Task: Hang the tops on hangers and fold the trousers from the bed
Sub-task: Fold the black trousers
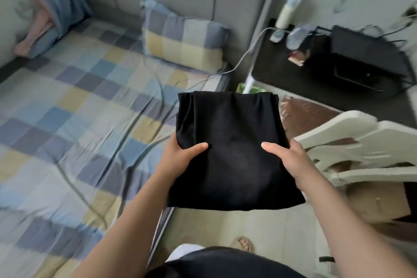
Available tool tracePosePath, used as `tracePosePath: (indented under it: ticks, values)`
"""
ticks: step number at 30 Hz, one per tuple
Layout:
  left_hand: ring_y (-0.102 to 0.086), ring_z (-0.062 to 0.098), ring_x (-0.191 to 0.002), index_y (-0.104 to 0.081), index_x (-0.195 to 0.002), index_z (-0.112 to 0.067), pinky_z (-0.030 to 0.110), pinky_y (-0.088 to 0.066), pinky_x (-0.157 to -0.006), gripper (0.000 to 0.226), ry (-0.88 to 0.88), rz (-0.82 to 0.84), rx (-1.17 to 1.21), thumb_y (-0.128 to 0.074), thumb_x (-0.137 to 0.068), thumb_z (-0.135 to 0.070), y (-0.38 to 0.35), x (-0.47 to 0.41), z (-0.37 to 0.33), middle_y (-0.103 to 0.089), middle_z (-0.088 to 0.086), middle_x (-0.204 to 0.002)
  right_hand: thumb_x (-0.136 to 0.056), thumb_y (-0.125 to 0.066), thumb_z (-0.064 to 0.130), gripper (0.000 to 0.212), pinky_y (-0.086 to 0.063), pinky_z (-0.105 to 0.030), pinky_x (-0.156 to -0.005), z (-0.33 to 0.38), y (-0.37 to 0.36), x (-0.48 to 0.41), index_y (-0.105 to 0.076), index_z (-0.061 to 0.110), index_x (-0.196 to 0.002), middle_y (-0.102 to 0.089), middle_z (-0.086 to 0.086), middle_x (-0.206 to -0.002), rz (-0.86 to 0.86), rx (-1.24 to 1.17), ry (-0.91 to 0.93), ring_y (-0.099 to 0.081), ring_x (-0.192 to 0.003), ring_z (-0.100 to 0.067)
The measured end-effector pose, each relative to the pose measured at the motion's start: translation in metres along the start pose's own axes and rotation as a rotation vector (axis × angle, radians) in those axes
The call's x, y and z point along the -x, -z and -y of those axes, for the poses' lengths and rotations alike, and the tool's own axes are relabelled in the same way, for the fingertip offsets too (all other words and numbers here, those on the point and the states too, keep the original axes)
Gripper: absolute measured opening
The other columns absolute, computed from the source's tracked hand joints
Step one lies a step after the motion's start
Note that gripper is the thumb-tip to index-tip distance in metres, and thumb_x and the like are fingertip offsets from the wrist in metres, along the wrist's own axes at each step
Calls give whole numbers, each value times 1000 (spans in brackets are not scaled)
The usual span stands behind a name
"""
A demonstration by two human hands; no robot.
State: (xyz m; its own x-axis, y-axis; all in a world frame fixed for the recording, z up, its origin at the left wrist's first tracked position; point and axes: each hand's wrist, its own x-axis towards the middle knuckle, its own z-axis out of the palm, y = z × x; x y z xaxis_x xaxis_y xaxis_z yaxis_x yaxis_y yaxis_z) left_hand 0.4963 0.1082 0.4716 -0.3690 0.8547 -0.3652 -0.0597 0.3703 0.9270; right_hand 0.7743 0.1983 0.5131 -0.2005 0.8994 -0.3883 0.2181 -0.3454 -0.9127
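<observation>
A black garment (232, 142), folded into a thick rectangle, is held up in the air over the gap between the bed (74, 119) and a white chair. My left hand (180, 156) grips its left edge with the thumb on top and the fingers hidden underneath. On the opposite edge my right hand (291, 160) grips it the same way. The bed carries a blue, yellow and grey checked sheet, and no other clothes lie on the part I can see.
A checked pillow (182, 38) leans on the grey headboard. A white cable (246, 56) runs from the bed to a dark bedside table (316, 81) with a bottle and a black device. A white plastic chair (361, 149) stands right of my hands. Curtains (54, 7) hang far left.
</observation>
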Motion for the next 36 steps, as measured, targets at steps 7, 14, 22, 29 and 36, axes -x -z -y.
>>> tracePosePath:
  ticks: [7, 14, 22, 29, 36]
  values:
    - [-69, -2, -98, -62, -124, -29, 30, -55, -91, 70, -253, 148, -121, -93, -62, -43, -170, -17, -91, -73, -16, -110, -71, -83, 38, 46, -54, -39, -89, 18, 178, 16, -69, 40, -116, -74, 7, -117, -125, -105, 157, -72, -106, -17]
    - [-70, -3, -97, -61, -115, -36, 18, -51, -81, 67, -442, 402, -186, -89, -56, -51, -346, -10, -164, -74, -21, -106, -75, -81, 33, 41, -54, -35, -87, 19, 330, 56, -71, 41, -113, -74, 7, -116, -384, -213, 214, -72, -105, -15]
    - [-66, -8, -96, -58, -121, -36, 23, -51, -84, 66, -555, 736, -277, -91, -65, -44, -541, 2, -216, -69, -27, -107, -76, -81, 32, 43, -55, -42, -91, -9, 455, 96, -71, 32, -118, -73, 1, -119, -758, -419, 209, -72, -107, -23]
    - [-65, 5, -105, -54, -124, -39, 40, -54, -96, 65, -630, 1069, -397, -88, -68, -44, -720, 10, -238, -68, -20, -111, -73, -86, 42, 52, -57, -32, -86, -44, 550, 112, -66, 44, -122, -72, 12, -120, -1081, -540, 145, -71, -107, -13]
    - [-63, 15, -112, -46, -138, -34, 46, -52, -97, 69, -666, 1385, -503, -83, -79, -38, -862, 29, -229, -65, -13, -122, -82, -81, 38, 46, -57, -36, -87, -85, 623, 111, -65, 35, -125, -74, 8, -115, -1401, -655, 26, -72, -104, -15]
